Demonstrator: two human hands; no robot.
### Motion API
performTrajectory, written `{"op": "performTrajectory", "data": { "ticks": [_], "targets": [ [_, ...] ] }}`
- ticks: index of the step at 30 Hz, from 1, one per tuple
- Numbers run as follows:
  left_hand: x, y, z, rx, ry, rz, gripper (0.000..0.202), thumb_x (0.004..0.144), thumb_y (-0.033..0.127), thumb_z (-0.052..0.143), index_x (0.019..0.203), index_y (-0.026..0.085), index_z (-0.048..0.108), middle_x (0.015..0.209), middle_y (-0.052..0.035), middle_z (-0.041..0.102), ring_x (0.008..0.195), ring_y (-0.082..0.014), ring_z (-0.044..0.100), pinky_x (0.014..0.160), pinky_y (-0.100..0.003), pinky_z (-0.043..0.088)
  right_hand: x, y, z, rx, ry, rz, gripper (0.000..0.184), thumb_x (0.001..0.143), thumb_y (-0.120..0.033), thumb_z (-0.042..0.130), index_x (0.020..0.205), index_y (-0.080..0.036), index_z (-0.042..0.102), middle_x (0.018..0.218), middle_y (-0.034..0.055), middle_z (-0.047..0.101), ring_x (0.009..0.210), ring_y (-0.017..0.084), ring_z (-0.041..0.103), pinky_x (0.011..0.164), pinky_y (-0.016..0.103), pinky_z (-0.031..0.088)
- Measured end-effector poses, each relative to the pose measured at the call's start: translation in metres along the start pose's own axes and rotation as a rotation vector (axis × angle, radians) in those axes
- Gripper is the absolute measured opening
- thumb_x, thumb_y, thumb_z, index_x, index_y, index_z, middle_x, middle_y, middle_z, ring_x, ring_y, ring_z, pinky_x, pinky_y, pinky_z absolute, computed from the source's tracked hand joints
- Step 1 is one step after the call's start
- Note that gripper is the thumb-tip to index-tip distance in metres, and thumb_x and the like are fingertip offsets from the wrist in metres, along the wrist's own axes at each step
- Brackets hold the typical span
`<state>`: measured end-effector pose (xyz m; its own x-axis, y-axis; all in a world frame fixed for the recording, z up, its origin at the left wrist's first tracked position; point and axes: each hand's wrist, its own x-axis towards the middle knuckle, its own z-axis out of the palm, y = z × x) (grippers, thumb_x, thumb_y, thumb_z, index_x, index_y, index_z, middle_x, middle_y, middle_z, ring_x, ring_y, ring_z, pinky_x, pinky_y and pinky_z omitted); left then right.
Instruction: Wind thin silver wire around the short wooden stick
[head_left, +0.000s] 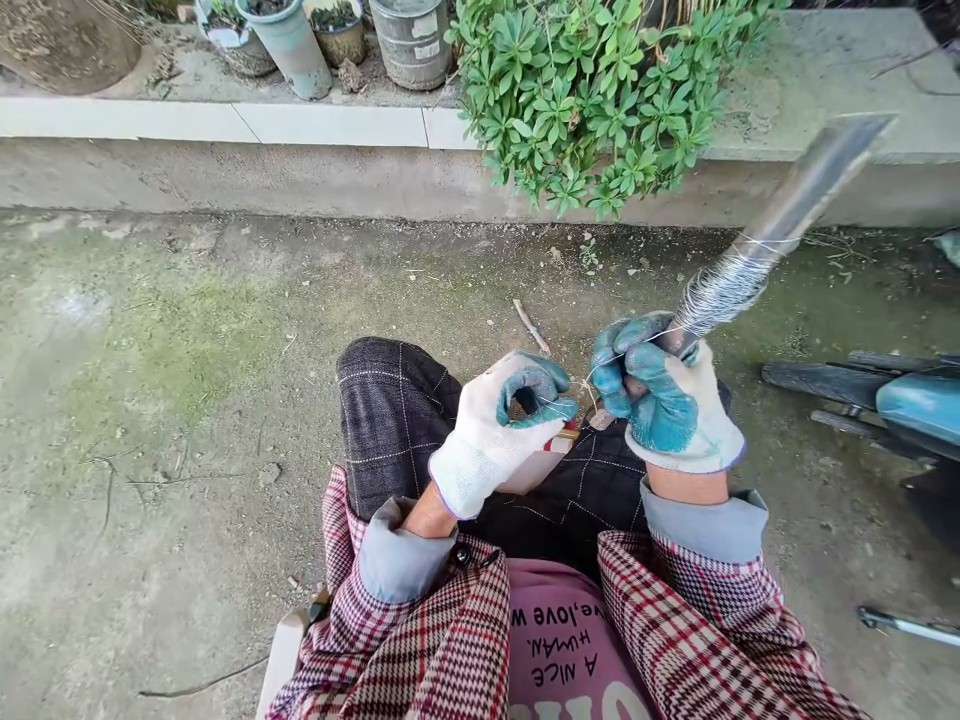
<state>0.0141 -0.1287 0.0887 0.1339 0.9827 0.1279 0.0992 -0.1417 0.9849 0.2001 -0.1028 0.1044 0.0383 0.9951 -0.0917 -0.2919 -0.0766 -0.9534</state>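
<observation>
Both hands wear white gloves with teal palms. My right hand [664,395] is closed round the lower end of a grey rod [780,220] that slants up to the right. Thin wire [720,285] is wound many times round the rod's lower part. A strand of that wire runs left from the coil to my left hand [502,425], whose thumb and fingers pinch it. The hands are held close together above my lap, over dark checked trousers [390,410].
Bare concrete ground spreads to the left and ahead. A raised ledge [330,125] at the back carries several pots [292,45] and a leafy green plant [592,100]. A teal vehicle part [911,400] and a metal bar [907,625] lie at the right. A small stick [531,325] lies ahead.
</observation>
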Motion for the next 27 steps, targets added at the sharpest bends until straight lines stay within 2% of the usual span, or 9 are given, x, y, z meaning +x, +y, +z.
{"op": "performTrajectory", "data": {
  "ticks": [3,6,8,14,18,20,23,27],
  "targets": [
    [-0.005,0.005,-0.004,0.132,0.093,0.121,0.021,0.086,0.025,0.082,0.077,0.021,0.064,0.083,-0.0001,0.07,0.074,-0.0131,0.065,0.072,-0.027,0.055,-0.011,0.0,0.003,0.054,0.04,-0.087,0.023,0.074,-0.037,0.094,0.078,-0.023,0.076,0.077,0.0007,0.073,0.048,0.01,0.056,0.032,0.02,0.04],
    [-0.01,0.009,-0.009,0.177,0.127,0.268,0.021,0.084,0.025,0.085,0.079,0.021,0.064,0.084,0.0006,0.069,0.073,-0.0119,0.063,0.068,-0.025,0.054,-0.019,-0.001,0.007,0.09,0.064,-0.16,0.012,0.077,-0.027,0.092,0.081,-0.022,0.081,0.078,0.0009,0.076,0.052,0.01,0.062,0.035,0.019,0.044],
    [-0.012,0.014,-0.012,0.156,0.129,0.279,0.022,0.083,0.027,0.087,0.081,0.021,0.066,0.086,0.0001,0.07,0.074,-0.0124,0.064,0.068,-0.025,0.055,-0.023,-0.001,0.009,0.096,0.073,-0.195,0.01,0.079,-0.025,0.092,0.081,-0.024,0.082,0.078,0.0005,0.076,0.054,0.011,0.064,0.035,0.019,0.044],
    [-0.013,0.023,-0.014,-0.066,0.128,0.053,0.03,0.077,0.034,0.093,0.081,0.02,0.067,0.079,-0.0004,0.07,0.073,-0.0134,0.065,0.068,-0.025,0.057,-0.024,-0.002,0.015,0.034,0.062,-0.178,0.012,0.083,-0.032,0.092,0.083,-0.029,0.08,0.077,-0.0007,0.076,0.046,0.013,0.058,0.031,0.025,0.043],
    [-0.009,0.031,-0.015,-0.102,0.03,-0.117,0.021,0.078,0.027,0.09,0.09,0.018,0.075,0.085,-0.0034,0.077,0.074,-0.0146,0.07,0.069,-0.025,0.06,-0.026,-0.004,0.02,0.034,0.07,-0.167,0.012,0.083,-0.031,0.091,0.084,-0.026,0.08,0.078,0.0003,0.077,0.045,0.012,0.058,0.032,0.024,0.043],
    [-0.006,0.035,-0.016,-0.08,-0.033,-0.143,0.016,0.079,0.025,0.087,0.091,0.017,0.078,0.089,-0.0055,0.08,0.078,-0.0171,0.074,0.074,-0.027,0.062,-0.027,-0.006,0.024,0.027,0.073,-0.164,0.014,0.082,-0.03,0.091,0.083,-0.025,0.079,0.078,0.0002,0.077,0.045,0.011,0.059,0.033,0.024,0.046],
    [-0.004,0.037,-0.018,-0.045,-0.088,-0.114,0.008,0.081,0.024,0.083,0.084,0.018,0.08,0.089,-0.0064,0.081,0.083,-0.0198,0.077,0.08,-0.029,0.064,-0.026,-0.009,0.026,0.009,0.058,-0.158,0.016,0.081,-0.03,0.092,0.082,-0.024,0.077,0.078,0.0,0.077,0.045,0.011,0.06,0.035,0.023,0.049],
    [-0.005,0.037,-0.022,-0.047,-0.106,-0.132,0.009,0.082,0.026,0.082,0.082,0.017,0.081,0.086,-0.0059,0.081,0.081,-0.0202,0.077,0.078,-0.031,0.065,-0.023,-0.011,0.023,-0.053,0.039,-0.109,0.014,0.079,-0.024,0.091,0.084,-0.025,0.078,0.079,0.0002,0.079,0.049,0.014,0.065,0.038,0.025,0.053]
  ]
}}
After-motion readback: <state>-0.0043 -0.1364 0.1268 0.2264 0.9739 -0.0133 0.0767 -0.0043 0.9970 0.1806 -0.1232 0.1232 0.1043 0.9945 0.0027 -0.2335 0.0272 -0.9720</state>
